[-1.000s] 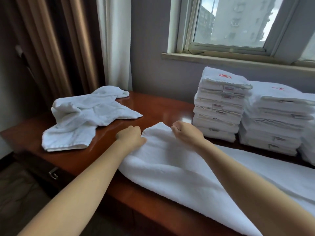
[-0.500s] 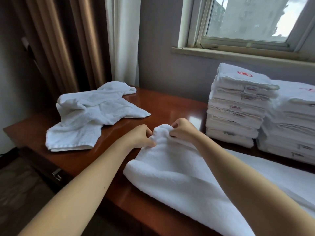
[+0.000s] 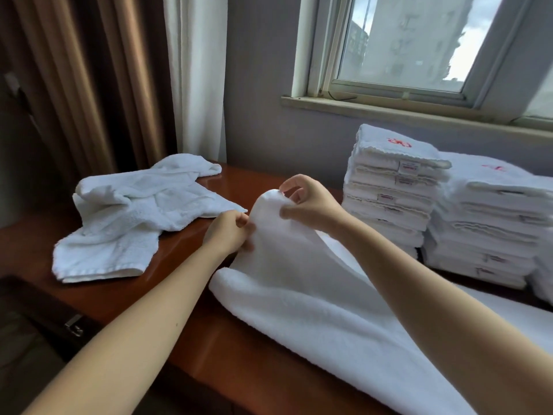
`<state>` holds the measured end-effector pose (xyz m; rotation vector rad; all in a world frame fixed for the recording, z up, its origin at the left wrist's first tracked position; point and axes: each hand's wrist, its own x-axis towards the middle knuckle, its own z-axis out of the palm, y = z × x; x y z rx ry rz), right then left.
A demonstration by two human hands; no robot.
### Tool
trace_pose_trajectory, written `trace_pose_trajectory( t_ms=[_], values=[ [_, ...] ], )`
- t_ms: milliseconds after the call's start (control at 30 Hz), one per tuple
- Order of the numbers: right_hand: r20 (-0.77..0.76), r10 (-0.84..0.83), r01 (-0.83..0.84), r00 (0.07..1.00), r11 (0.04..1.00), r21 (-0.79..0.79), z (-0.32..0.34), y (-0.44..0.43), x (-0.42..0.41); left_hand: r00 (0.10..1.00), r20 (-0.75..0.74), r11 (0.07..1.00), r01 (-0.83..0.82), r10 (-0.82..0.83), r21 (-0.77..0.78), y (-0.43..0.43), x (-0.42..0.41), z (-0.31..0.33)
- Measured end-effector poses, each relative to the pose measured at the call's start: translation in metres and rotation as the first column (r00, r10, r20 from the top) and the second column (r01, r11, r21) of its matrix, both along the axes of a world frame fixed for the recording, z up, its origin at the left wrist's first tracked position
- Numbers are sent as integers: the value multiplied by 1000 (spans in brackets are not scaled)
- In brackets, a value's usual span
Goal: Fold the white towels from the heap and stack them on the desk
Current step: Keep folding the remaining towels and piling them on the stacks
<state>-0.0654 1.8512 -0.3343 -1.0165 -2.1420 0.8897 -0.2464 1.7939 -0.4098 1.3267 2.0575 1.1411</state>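
Since the frame half a second ago, your hands have raised the end of the white towel (image 3: 299, 295) clear of the desk (image 3: 185, 298), and the cloth now stands in a rounded peak where it lay low before. Your left hand (image 3: 230, 232) has its fingers curled and pinches the towel's left edge just below that peak. Your right hand (image 3: 311, 202) grips the peak itself between thumb and bent fingers, higher than the left. The rest of the towel lies across the near right part of the desk, passing under your right forearm. To the far left lies the heap (image 3: 134, 211) of unfolded white towels, apart from your hands. Two stacks of folded towels (image 3: 392, 187) stand side by side at the far right, below the window (image 3: 404, 43).
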Motion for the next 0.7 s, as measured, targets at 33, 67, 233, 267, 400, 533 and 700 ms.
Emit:
trace_pose_trajectory(
  t_ms=[33,67,233,267,400,533,700],
  values=[
    [-7,10,-10,1000,1000,-10,-4,-5,-1,996,87,1000,-4,2,21,1,0,-2],
    [-13,9,-9,1000,1000,-17,-9,-9,-3,988,154,999,-14,9,36,0,0,-4],
    [33,150,-137,988,959,-246,-46,-32,-7,961,265,991,-109,85,79,-9,0,-8],
    [20,185,-169,983,935,-311,-51,-35,-6,973,209,991,-116,100,68,-13,0,-7],
    [-21,77,-80,997,975,-207,-53,-36,5,996,82,997,-28,33,-65,-23,0,-2],
    [40,-37,40,998,997,-60,-53,-36,23,996,-29,976,71,-79,-206,-32,4,-3],
    [263,-65,32,963,991,127,-63,-49,51,985,-169,998,35,-43,-46,-40,2,-9]
  ],
)
